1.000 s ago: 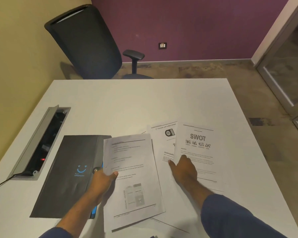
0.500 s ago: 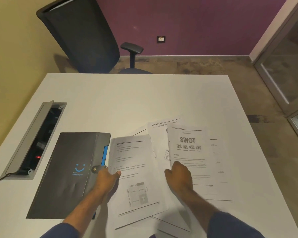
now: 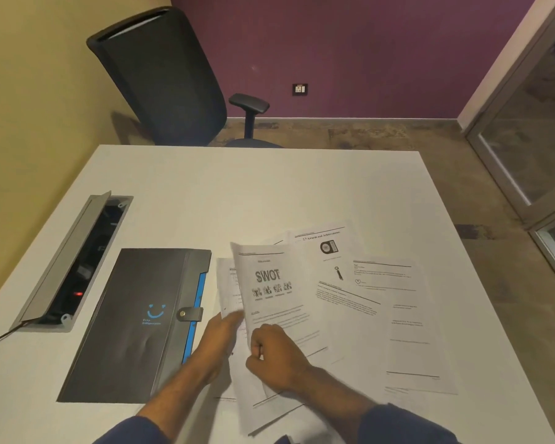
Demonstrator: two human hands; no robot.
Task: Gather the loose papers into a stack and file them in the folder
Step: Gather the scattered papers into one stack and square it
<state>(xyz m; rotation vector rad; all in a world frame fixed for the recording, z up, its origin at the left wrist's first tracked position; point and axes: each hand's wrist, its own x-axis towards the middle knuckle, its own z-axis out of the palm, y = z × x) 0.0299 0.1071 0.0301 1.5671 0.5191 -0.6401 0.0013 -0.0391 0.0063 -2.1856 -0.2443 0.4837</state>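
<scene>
A dark grey folder (image 3: 132, 325) with a blue smile logo and a snap strap lies shut on the white table (image 3: 205, 193), left of the papers. My right hand (image 3: 276, 357) grips the "SWOT" sheet (image 3: 269, 283) at its lower left and holds it over the sheet that my left hand (image 3: 218, 338) holds by its left edge. That lower sheet (image 3: 226, 283) is mostly covered. To the right, the "Awards" sheet (image 3: 337, 283) and another printed page (image 3: 407, 331) lie loose and overlapping on the table.
An open cable tray (image 3: 74, 261) with a red light is sunk into the table at the left, with a cable running off the near-left edge. A black office chair (image 3: 164, 78) stands behind the table. A glass door (image 3: 532, 123) is at the right.
My right hand has slid the SWOT sheet leftward and lifted it onto the sheet in my left hand. The Awards sheet and the far-right page are now uncovered.
</scene>
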